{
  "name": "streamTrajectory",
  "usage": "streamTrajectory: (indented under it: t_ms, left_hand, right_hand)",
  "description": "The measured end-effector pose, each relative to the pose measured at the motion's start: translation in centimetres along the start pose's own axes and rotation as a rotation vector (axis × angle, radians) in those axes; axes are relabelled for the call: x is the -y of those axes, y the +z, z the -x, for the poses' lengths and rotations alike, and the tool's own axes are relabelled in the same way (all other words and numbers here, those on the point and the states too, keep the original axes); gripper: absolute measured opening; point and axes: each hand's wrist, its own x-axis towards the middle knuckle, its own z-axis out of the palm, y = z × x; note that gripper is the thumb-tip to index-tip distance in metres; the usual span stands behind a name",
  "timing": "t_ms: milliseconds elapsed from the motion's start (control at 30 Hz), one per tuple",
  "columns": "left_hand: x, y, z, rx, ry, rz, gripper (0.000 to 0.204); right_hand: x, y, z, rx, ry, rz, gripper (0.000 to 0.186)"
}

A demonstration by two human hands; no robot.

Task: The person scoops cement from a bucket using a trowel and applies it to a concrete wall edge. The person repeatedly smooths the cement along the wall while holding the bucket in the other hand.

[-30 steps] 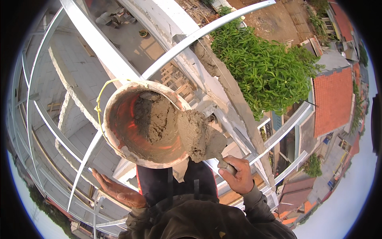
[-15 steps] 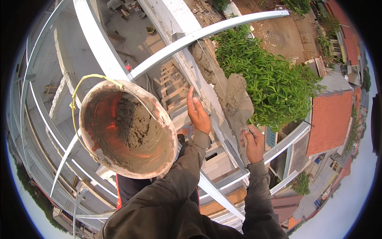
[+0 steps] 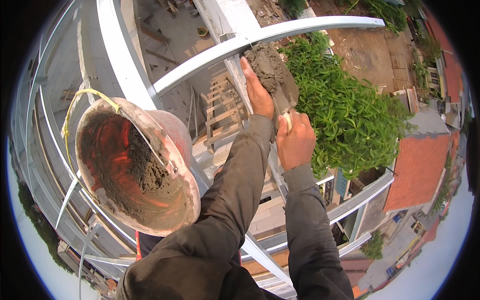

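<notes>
R hand (image 3: 296, 141) grips pale-handled grey metal trowel (image 3: 287, 95) at approx. 1 o'clock, by wet grey mortar (image 3: 266, 65); L hand (image 3: 259, 96), flat & empty, just beside, prob. guarding vs. spill.

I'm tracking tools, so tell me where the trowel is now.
The trowel is right of centre in the upper half of the head view, between the left hand and green foliage, with the right hand gripping it.

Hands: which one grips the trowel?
The right hand, closed around the handle of the trowel; the left hand is held open beside the mortar.
</notes>
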Motion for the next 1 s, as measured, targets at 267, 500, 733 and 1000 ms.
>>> streamTrajectory:
  t_ms: [267,500,733,1000]
  left_hand:
    - [-0.6,0.8,-1.1,0.013,0.008,0.048,0.096]
    - [-0.2,0.6,-1.4,0.023,0.004,0.057,0.097]
    - [-0.3,0.5,-1.0,0.015,0.026,-0.025,0.097]
    - [0.4,0.0,-0.3,0.042,-0.004,0.01,0.101]
  right_hand:
    - [-1.9,0.5,-0.8,-0.062,-0.122,-0.014,0.031]
    - [-2.6,0.4,-1.7,0.011,-0.148,0.043,0.031]
    - [-5.8,0.4,-2.7,0.092,0.035,-0.274,0.038]
    - [-6.3,-3.0,-6.9,0.542,0.321,-0.905,0.044]
